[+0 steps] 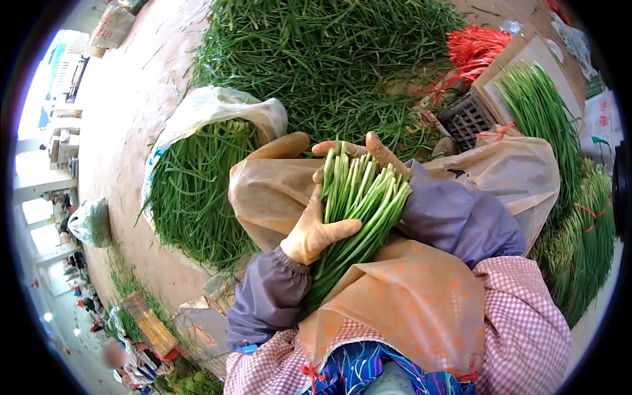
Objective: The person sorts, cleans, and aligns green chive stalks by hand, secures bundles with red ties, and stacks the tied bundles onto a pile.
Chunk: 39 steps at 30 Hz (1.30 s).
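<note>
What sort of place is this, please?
Probably a vegetable-packing workshop: a big heap of what look like chives on the floor, more in a plastic bag, and bundles with red ties.

Bunch of stalks (362,204): slender, green, pale toward the far ends; tips slightly uneven. Lies slanted in the left hand (313,232), pale ends at the right hand (384,155), greener lengths toward the person.

Distant person's head (115,355) blurred
</note>
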Available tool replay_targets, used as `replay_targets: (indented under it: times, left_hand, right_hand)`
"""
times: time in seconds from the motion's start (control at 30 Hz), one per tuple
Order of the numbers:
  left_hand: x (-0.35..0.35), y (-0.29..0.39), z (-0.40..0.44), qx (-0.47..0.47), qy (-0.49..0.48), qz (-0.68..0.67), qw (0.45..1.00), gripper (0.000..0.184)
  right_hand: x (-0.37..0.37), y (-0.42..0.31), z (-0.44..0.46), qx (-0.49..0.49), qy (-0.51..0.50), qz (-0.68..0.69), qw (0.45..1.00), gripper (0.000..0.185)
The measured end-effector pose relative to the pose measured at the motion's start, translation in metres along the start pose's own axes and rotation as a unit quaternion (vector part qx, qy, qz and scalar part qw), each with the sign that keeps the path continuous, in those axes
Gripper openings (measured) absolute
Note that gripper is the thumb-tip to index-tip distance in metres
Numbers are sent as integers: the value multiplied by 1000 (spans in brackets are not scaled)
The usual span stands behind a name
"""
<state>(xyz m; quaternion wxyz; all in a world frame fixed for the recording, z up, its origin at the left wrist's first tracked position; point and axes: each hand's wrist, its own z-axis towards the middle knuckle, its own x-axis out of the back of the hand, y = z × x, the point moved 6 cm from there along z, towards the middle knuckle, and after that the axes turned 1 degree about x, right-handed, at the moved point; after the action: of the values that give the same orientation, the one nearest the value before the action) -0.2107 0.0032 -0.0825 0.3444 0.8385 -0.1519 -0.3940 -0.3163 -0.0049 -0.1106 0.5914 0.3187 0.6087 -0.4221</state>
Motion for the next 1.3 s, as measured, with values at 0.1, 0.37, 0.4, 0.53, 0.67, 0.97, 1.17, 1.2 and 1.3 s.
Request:
replay_targets:
  times: [0.1, 0.37, 0.4, 0.53, 0.67, 0.97, 1.17, 1.2, 1.3]
  left_hand:
    - [-10, -13, 0, 56, -46, -31, 997, 89]
    - [-7, -22, -6, 65, -50, -8, 997, 80]
    - [-6, -23, -6, 60, -50, -15, 997, 80]
    - [-11, -20, -11, 40, -56, -24, 997, 72]
    - [-9, -22, -12, 23, -76, 13, 997, 64]
    - [-7, -24, -11, 21, -91, 18, 995, 68]
    - [-1, -25, -14, 18, -89, 35, 995, 70]
    - [0, -26, -13, 16, -89, 30, 995, 73]
    - [7, -29, -10, 8, -88, 43, 995, 75]
  right_hand:
    - [-10, -18, -11, 11, 81, -145, 986, 67]
    - [-1, -40, 6, -9, 125, -272, 954, 21]
    - [1, -43, 6, -5, 142, -302, 942, 23]
    - [7, -50, 7, 31, 190, -349, 917, 17]
    - [17, -86, 4, 165, 180, -277, 929, 17]
    - [-12, -48, 15, -127, 114, -393, 904, 27]
    - [4, -47, 18, -51, 159, -380, 910, 15]
    - [9, -48, 17, -40, 170, -396, 901, 14]
    - [-5, -76, 12, 77, 172, -483, 855, 15]
